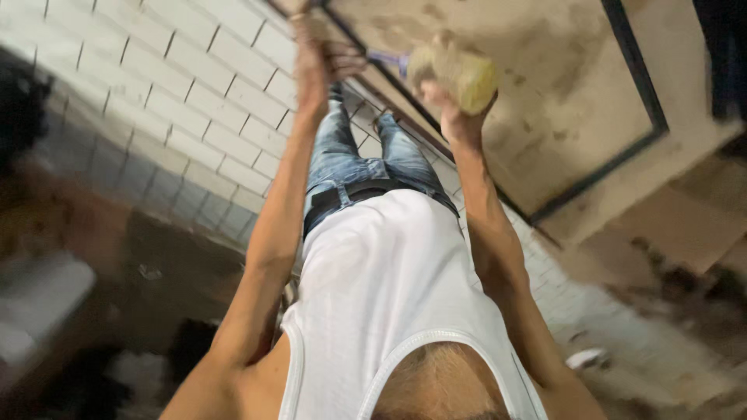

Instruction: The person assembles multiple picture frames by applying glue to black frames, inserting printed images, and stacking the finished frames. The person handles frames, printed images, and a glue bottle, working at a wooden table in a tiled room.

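Here, head view: I look down my own torso, white vest and jeans (pixel 342 159), both arms stretched out ahead.
Right hand (pixel 451 105): fingers wrapped tight round a yellowish sponge (pixel 459 74), which sits just off a wall panel (pixel 537 93).
Left hand (pixel 323 66): fingers curled closed; a purple handle (pixel 387 57) pokes out between the hands, but blur stops me telling which hand grips it or what the tool is.
Panel: tan surface in a dark frame (pixel 634 74), blotched with darker smudges across most of it.
Progress: I judge the wiping early or midway. The sponge is at the panel's upper left part, and the marks I see over the rest look untouched; I can't tell any cleaned patch from the blur.
Surroundings: white brick wall (pixel 179 85) to my left, cluttered dim floor (pixel 669 311) to the right.
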